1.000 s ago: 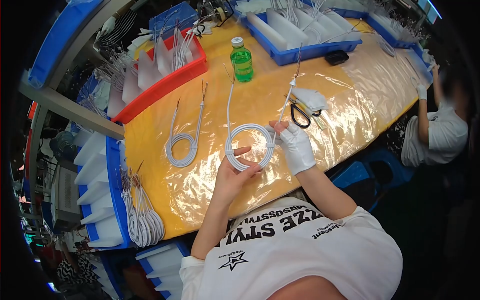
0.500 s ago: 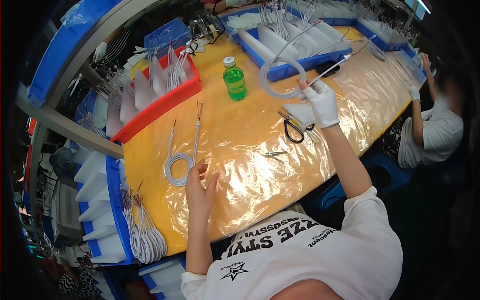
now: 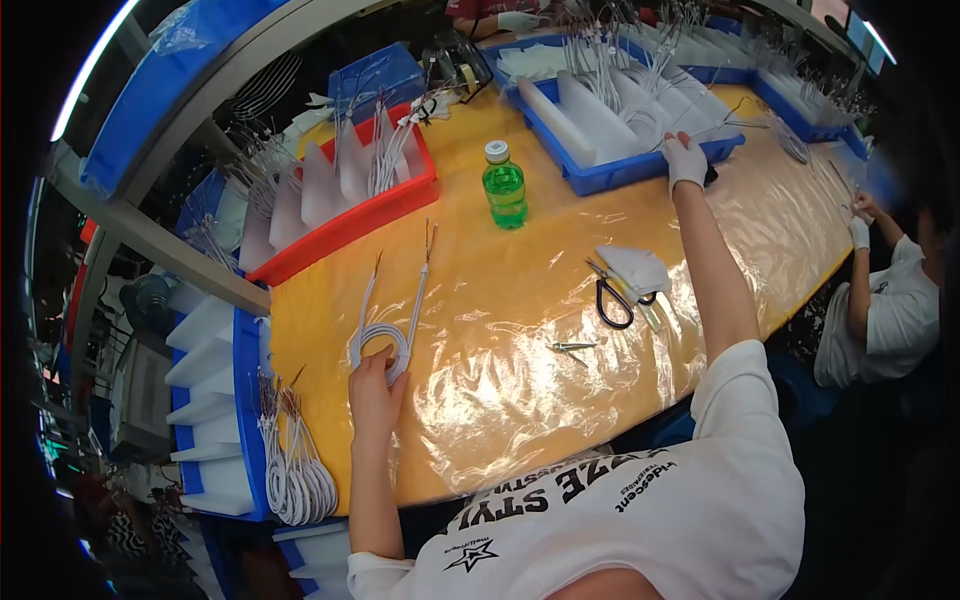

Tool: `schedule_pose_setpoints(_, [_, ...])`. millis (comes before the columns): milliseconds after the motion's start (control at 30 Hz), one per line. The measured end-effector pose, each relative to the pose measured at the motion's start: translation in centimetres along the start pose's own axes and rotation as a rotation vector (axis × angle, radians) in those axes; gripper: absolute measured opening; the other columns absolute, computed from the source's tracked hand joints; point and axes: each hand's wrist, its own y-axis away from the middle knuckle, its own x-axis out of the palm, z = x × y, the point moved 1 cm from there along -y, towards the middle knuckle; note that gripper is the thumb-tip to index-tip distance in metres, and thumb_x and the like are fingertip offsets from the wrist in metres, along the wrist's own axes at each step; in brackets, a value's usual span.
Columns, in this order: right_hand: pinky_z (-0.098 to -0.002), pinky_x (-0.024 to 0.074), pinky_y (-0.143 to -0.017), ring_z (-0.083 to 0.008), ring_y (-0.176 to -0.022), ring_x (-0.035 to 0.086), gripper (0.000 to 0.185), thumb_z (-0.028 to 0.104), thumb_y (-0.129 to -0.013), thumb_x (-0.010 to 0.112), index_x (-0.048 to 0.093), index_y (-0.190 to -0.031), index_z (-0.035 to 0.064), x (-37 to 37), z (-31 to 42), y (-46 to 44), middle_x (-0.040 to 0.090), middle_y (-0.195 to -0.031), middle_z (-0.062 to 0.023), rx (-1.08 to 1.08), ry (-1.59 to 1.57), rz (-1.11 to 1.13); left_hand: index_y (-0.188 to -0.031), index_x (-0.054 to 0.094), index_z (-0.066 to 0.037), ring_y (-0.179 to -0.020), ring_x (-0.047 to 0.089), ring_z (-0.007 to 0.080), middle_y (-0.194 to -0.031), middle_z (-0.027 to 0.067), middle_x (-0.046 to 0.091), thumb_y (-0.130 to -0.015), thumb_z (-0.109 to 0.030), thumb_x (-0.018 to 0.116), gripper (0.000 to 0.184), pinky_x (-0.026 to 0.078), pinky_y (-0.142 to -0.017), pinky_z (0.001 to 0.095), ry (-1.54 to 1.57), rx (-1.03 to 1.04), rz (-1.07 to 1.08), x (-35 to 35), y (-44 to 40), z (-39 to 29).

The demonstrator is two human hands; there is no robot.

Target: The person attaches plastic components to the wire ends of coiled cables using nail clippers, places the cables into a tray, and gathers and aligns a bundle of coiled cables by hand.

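My left hand (image 3: 375,388) is bare and closed on the lower edge of a coiled white cable (image 3: 382,335) on the tabletop. Its two straight ends point away from me, with stripped wires at the tips. My right hand (image 3: 686,163), in a white glove with bare fingertips, reaches to the front rim of a blue tray (image 3: 622,178). Its fingers look curled there; what they hold, if anything, I cannot make out. White dividers and upright bundles of cables fill that tray. Black-handled scissors (image 3: 613,303), a white cloth or pouch (image 3: 634,270) and small snips (image 3: 572,347) lie nearer me.
A green drink bottle (image 3: 505,190) stands mid-table. To its left is a red tray (image 3: 345,220) of cables. Bundled cables (image 3: 298,480) lie at the left edge, beside a blue divided bin (image 3: 250,420). A co-worker (image 3: 885,310) sits at the right.
My left hand has closed on the coiled cable. My right hand has moved to the blue tray; the coil it held up before no longer shows in it. The whole view has shifted.
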Motion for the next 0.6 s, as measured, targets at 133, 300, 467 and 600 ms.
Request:
schedule_pose_setpoints(133, [-0.0219, 0.0438, -0.071, -0.0123, -0.083, 0.056, 0.029, 0.003, -0.076, 0.053, 0.052, -0.105, -0.0033, -1.6, 2.3, 9.9, 0.059, -0.095, -0.0088, -0.067, -0.070, 0.373, -0.100, 0.054, 0.001, -0.075, 0.058, 0.0257, -0.082, 0.0147, 0.059, -0.068, -0.002, 0.063, 0.033, 0.046, -0.068, 0.0324, 0.090, -0.049, 0.035, -0.3, -0.4, -0.2])
schedule_pose_setpoints(300, [-0.0222, 0.0453, -0.066, -0.0101, -0.079, 0.057, 0.018, 0.005, -0.074, 0.057, 0.060, -0.091, -0.0014, -5.6, 6.2, 22.2, 0.061, -0.088, -0.0076, -0.120, 0.281, 0.735, -0.094, 0.054, 0.002, -0.073, 0.059, 0.0220, -0.081, 0.0138, 0.060, -0.069, -0.001, 0.063, 0.027, 0.046, -0.066, 0.0289, 0.257, -0.105, 0.022, -1.3, 0.3, -3.3])
schedule_pose_setpoints(467, [-0.0315, 0.0449, -0.067, -0.0244, -0.071, 0.056, 0.025, 0.015, -0.066, 0.066, 0.061, -0.085, 0.0001, -7.9, 9.5, 28.3, 0.059, -0.080, -0.0111, -0.648, 0.777, 1.048, -0.081, 0.050, 0.000, -0.062, 0.055, 0.0153, -0.070, 0.0083, 0.056, -0.069, -0.009, 0.068, 0.024, 0.045, -0.058, 0.0257, 0.354, -0.054, 0.419, -1.3, 3.9, -8.4])
schedule_pose_setpoints(600, [-0.0351, 0.0439, -0.070, -0.0290, -0.073, 0.055, 0.027, 0.020, -0.063, 0.067, 0.062, -0.082, 0.0015, -8.2, 8.1, 29.5, 0.059, -0.080, -0.0103, -0.606, 0.797, 1.005, -0.079, 0.050, 0.001, -0.060, 0.054, 0.0151, -0.070, 0.0086, 0.055, -0.070, -0.016, 0.069, 0.027, 0.045, -0.057, 0.0252, 0.389, -0.047, 0.479, 1.1, 3.3, -9.1])
